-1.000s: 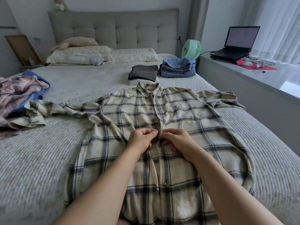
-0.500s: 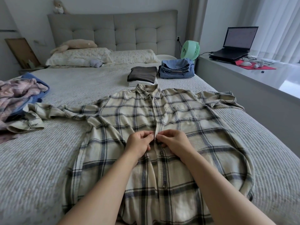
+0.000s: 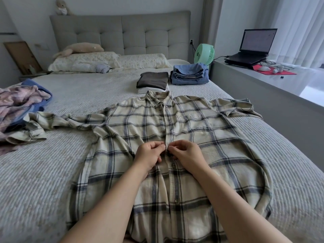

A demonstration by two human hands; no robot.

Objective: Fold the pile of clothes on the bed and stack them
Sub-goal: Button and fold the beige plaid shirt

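Note:
A cream plaid shirt [image 3: 210,148] lies spread front-up on the bed [image 3: 70,172], sleeves out to both sides. My left hand [image 3: 149,155] and my right hand [image 3: 186,154] meet at its button placket, mid-chest, each pinching an edge of the placket. Behind the collar sits a folded dark brown garment [image 3: 152,80] on a white one, and beside it a stack of folded blue clothes [image 3: 190,73]. An unfolded pile of pink and blue clothes [image 3: 19,102] lies at the left edge of the bed.
Pillows [image 3: 108,61] and a plush toy lie by the grey headboard. A green fan [image 3: 204,53] stands at the bed's far right corner. On the ledge to the right are a laptop [image 3: 252,48], a red mat and cables.
Both hands stayed at the placket with small finger movements. The view shifted slightly; the shirt lies as before.

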